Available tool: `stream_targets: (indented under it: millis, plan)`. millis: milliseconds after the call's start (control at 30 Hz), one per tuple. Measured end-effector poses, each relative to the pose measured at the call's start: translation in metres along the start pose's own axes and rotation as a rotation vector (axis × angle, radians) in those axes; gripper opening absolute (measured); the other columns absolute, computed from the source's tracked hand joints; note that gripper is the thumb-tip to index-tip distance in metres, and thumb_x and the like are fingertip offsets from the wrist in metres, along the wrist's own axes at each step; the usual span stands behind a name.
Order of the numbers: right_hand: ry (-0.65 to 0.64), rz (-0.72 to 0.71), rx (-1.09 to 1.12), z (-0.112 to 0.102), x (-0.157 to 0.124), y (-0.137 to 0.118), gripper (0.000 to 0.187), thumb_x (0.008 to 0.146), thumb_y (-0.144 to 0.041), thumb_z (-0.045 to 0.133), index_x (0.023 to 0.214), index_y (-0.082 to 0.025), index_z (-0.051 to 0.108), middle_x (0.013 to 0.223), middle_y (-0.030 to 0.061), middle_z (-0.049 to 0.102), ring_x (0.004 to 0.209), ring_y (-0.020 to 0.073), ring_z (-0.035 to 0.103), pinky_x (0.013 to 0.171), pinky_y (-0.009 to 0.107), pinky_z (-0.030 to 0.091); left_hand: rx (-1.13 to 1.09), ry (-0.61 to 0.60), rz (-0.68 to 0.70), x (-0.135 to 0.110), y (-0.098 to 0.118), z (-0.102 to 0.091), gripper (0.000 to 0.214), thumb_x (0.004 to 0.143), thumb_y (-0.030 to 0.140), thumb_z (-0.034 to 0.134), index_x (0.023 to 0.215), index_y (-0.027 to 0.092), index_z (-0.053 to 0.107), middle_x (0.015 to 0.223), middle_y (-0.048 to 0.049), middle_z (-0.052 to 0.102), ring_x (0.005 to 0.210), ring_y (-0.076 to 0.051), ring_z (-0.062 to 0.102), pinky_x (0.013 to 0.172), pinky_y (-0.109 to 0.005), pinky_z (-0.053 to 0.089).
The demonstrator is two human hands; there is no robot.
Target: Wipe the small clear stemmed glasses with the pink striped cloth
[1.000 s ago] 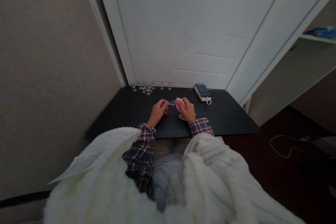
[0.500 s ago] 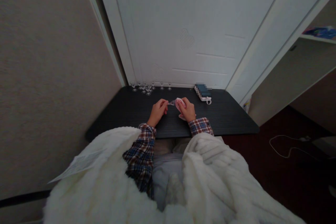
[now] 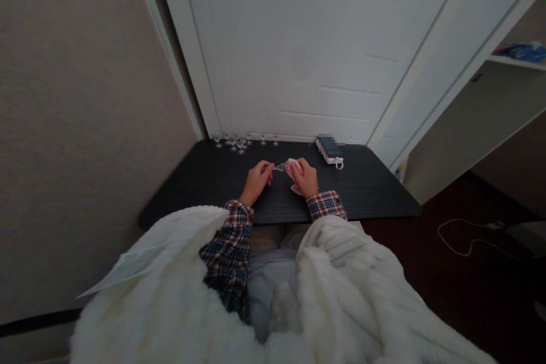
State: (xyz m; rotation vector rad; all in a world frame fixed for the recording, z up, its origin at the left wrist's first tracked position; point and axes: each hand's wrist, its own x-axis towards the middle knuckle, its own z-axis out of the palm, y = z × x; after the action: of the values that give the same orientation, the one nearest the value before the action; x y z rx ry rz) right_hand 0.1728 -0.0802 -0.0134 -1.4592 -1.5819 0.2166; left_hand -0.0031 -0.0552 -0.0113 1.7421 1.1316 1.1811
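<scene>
Over the middle of a black table (image 3: 367, 193), my left hand (image 3: 257, 180) pinches a tiny clear stemmed glass (image 3: 279, 167) that lies sideways between both hands. My right hand (image 3: 305, 177) is closed on a pink cloth (image 3: 293, 168) pressed against the glass's bowl. Part of the cloth hangs below that hand onto the table. Both sleeves are plaid, under a white fluffy wrap.
Several tiny clear glasses (image 3: 237, 142) stand in a cluster at the table's far left edge, two more (image 3: 269, 139) a bit to the right. A blue and white box (image 3: 330, 149) lies at the far right by the white door (image 3: 307, 40). A paper sheet (image 3: 128, 266) rests on my left.
The pink cloth in my right hand has shifted slightly around the glass. Both hands stay in the same place.
</scene>
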Motion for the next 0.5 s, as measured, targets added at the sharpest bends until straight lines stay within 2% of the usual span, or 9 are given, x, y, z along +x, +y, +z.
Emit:
stream_targets:
  millis: [200, 500]
  plan:
    - [0.060, 0.024, 0.004, -0.0016, 0.0013, 0.0000, 0.038, 0.089, -0.055, 0.037, 0.087, -0.022, 0.058, 0.072, 0.0007, 0.061, 0.067, 0.0155, 0.056, 0.064, 0.025, 0.040, 0.020, 0.020, -0.011, 0.0003, -0.0013, -0.0011, 0.028, 0.086, 0.046, 0.043, 0.083, 0.020, 0.055, 0.061, 0.0030, 0.055, 0.049, -0.010, 0.052, 0.048, -0.021, 0.038]
    - [-0.027, -0.043, 0.049, -0.0041, -0.0013, -0.0086, 0.039, 0.090, -0.054, 0.035, 0.088, -0.022, 0.058, 0.074, 0.0001, 0.062, 0.067, 0.0142, 0.057, 0.065, 0.023, 0.040, 0.048, 0.034, 0.003, 0.0016, -0.0036, -0.0011, 0.026, 0.082, 0.047, 0.052, 0.084, 0.021, 0.053, 0.055, 0.0056, 0.052, 0.048, -0.011, 0.051, 0.049, -0.022, 0.038]
